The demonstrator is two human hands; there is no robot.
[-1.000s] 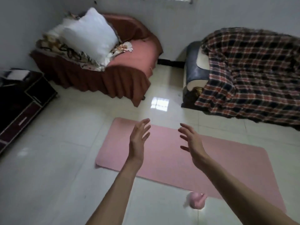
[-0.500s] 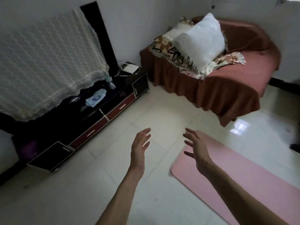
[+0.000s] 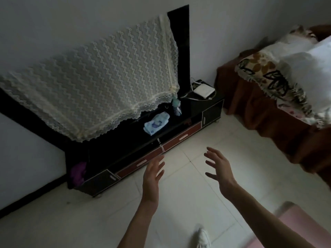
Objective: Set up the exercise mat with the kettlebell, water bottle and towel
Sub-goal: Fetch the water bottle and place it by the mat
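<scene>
While both bare arms reach forward over the pale tiled floor (image 3: 179, 203), each hand stays spread and holds nothing.
From the head camera, the left hand (image 3: 152, 178) and right hand (image 3: 221, 169) hover with fingers splayed before the low black TV cabinet (image 3: 179, 122); the pink exercise mat (image 3: 304, 228) lies at the lower right corner, a light-blue patterned cloth (image 3: 156, 123) rests on the cabinet top.

Mat (image 3: 304, 228): pink, lay flat on the pale tiled floor at the frame's 5 o'clock corner; only one rounded corner showed.
Kettlebell: not identifiable.
Water bottle: not identifiable.
Towel: not identifiable.
</scene>
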